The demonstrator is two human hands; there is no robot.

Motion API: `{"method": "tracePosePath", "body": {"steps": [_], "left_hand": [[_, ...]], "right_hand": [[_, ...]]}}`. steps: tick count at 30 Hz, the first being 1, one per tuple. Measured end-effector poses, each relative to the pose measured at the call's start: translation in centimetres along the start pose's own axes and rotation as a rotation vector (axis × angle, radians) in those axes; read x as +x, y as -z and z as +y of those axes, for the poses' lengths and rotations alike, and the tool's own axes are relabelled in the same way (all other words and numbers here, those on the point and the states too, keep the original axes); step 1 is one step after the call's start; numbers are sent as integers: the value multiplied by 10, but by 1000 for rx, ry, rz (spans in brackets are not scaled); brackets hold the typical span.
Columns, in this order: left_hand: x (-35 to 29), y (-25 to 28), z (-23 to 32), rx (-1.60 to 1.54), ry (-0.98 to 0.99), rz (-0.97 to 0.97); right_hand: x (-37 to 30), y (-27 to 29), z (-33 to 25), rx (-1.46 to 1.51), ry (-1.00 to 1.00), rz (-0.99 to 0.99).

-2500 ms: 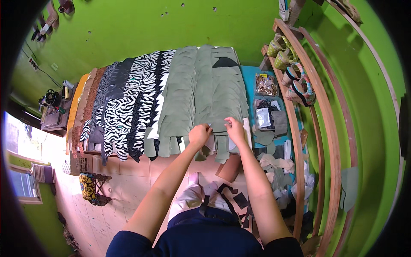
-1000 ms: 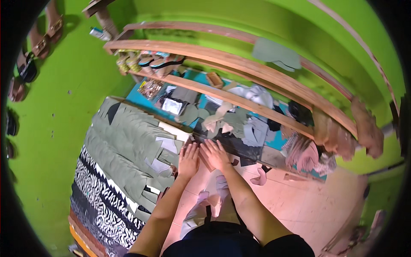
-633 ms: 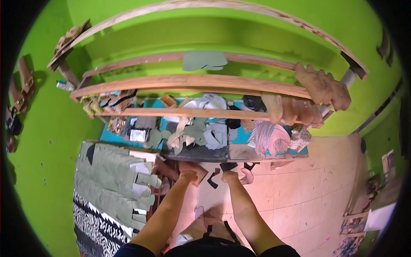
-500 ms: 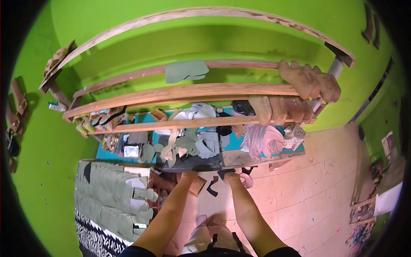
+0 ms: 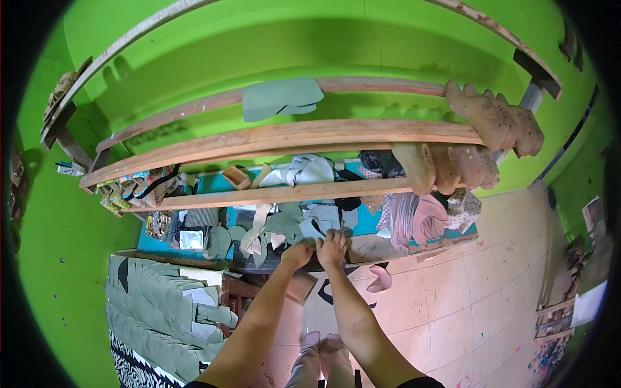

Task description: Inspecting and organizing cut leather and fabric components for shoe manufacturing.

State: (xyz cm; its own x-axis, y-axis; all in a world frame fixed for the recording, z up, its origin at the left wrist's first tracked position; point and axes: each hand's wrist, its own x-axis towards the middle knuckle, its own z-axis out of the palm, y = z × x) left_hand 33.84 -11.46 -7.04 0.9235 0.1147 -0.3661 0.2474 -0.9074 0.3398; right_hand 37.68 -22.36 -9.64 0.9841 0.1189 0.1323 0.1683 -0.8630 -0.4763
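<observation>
Your left hand [image 5: 297, 255] is at the near edge of the turquoise table [image 5: 370, 220], fingers curled; cannot tell whether they pinch anything. Your right hand [image 5: 332, 249] is just beside it, fingers extended and slightly parted, at the near side of a pale grey piece [image 5: 308, 228]; cannot tell whether any material is gripped. That piece lies on the table, just beyond both hands, with a black strip [image 5: 317, 226] showing at it. Green-grey pieces [image 5: 284, 226] lie to its left; a pink stack [image 5: 429, 218], farther right. A wooden rail [image 5: 284, 194] crosses above the table.
</observation>
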Motion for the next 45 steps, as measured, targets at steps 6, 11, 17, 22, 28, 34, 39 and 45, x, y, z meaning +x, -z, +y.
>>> {"method": "tracePosePath", "body": {"steps": [6,11,17,22,28,34,39,45], "left_hand": [[22,-28,-34,-721,72,244],[11,-6,-25,-1567,340,-37],[-16,33,-26,-1878,49,-90],[-36,27,-54,-1333,184,-140],[-53,11,-99,-700,18,-77],[-41,21,-123,-597,72,354],[-26,22,-136,-675,197,371],[-25,32,-145,-659,192,393]], "right_hand": [[13,-5,-8,99,-7,-86],[8,18,-27,267,137,121],[-10,43,-29,607,536,-135],[-9,32,-16,748,357,-103],[9,6,-25,228,465,-32],[23,-31,-38,24,556,21],[39,-49,-52,17,665,-43],[50,-64,-55,-51,545,-193]]}}
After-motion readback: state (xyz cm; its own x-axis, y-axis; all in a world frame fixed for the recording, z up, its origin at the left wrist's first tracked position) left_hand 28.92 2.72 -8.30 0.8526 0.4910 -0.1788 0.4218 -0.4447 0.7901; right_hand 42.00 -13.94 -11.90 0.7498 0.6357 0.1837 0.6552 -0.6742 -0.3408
